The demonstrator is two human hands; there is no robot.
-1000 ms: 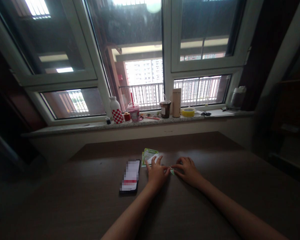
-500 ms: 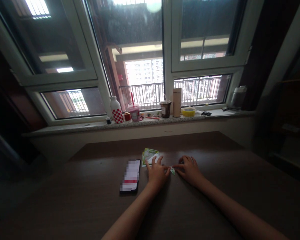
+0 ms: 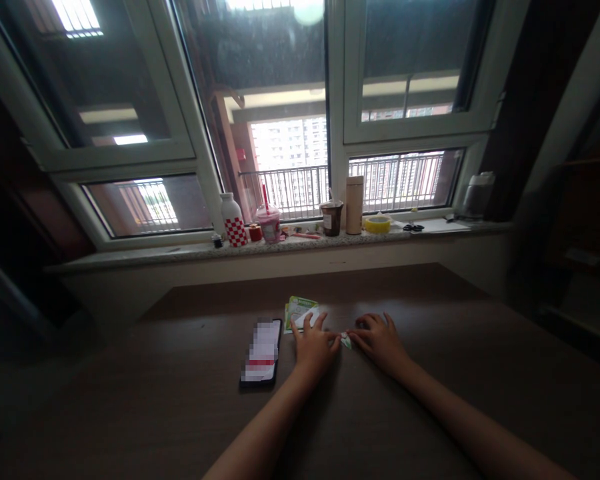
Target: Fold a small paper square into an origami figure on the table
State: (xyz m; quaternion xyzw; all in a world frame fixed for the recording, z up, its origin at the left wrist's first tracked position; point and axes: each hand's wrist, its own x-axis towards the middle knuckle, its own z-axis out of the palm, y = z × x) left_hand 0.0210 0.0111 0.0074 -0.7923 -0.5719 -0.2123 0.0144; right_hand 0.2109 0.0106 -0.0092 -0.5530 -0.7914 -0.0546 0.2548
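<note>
Both my hands rest on a dark wooden table (image 3: pixel 180 400) and meet over a small folded green-and-white paper piece (image 3: pixel 347 341). My left hand (image 3: pixel 314 345) has its fingers spread, thumb and forefinger pinching the paper's left end. My right hand (image 3: pixel 380 340) lies knuckles up with fingers curled, pinching the paper's right end. A stack of green-and-white paper sheets (image 3: pixel 298 309) lies just beyond my left hand, partly under its fingertips. A phone (image 3: pixel 261 351) with a lit screen lies to the left of my left hand.
The windowsill (image 3: pixel 180 252) beyond the table carries a red-checked bottle (image 3: pixel 233 221), a pink drink cup (image 3: pixel 269 223), a dark cup (image 3: pixel 331 218), a tan flask (image 3: pixel 353 205), a yellow tape roll (image 3: pixel 377 224) and scissors (image 3: pixel 412 227). A jar (image 3: pixel 475 195) stands at the right end.
Almost nothing differs. Both hands stay on the small paper piece, with only slight finger shifts of my right hand.
</note>
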